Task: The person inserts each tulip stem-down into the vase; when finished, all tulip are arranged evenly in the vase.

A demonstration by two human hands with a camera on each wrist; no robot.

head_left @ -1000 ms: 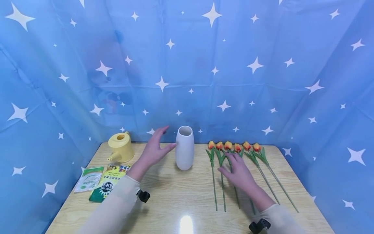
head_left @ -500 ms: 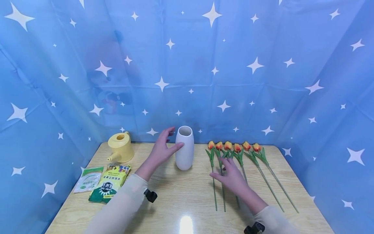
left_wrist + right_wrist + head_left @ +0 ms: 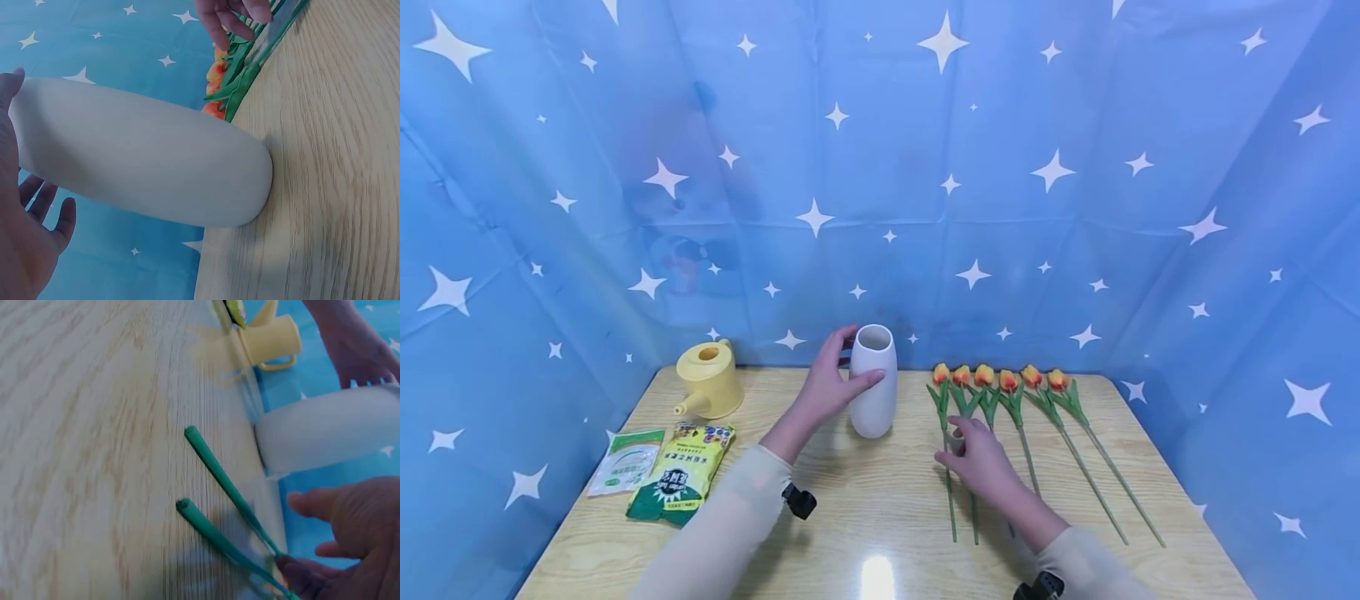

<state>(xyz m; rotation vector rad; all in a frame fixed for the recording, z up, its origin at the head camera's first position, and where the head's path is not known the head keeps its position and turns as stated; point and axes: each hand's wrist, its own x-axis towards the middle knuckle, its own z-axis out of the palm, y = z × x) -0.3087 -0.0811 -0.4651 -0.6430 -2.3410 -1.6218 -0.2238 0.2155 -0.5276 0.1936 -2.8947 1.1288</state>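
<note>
A tall white vase (image 3: 874, 396) stands upright at the middle back of the table. My left hand (image 3: 826, 393) is around its upper part, the thumb lying across the front and the fingers at the left and behind. In the left wrist view the little finger stands away from the vase wall (image 3: 144, 156); whether the other fingers press on it cannot be told. Several orange-red tulips (image 3: 984, 375) with green stems lie in a row at the right. Over the left stems is my right hand (image 3: 983, 460), thumb and fingers apart. In the right wrist view, a fingertip is beside two stem ends (image 3: 215, 469).
A yellow watering can (image 3: 710, 379) stands at the back left. In front of it lie a yellow-green bag (image 3: 683, 471) and a smaller white-green packet (image 3: 627, 462). A blue star-patterned curtain (image 3: 880, 167) hangs behind the wooden table (image 3: 850, 517).
My left hand has moved right, from beside the vase to around it. The right hand has shifted left and nearer over the tulip stems. Vase and tulips have stayed in place.
</note>
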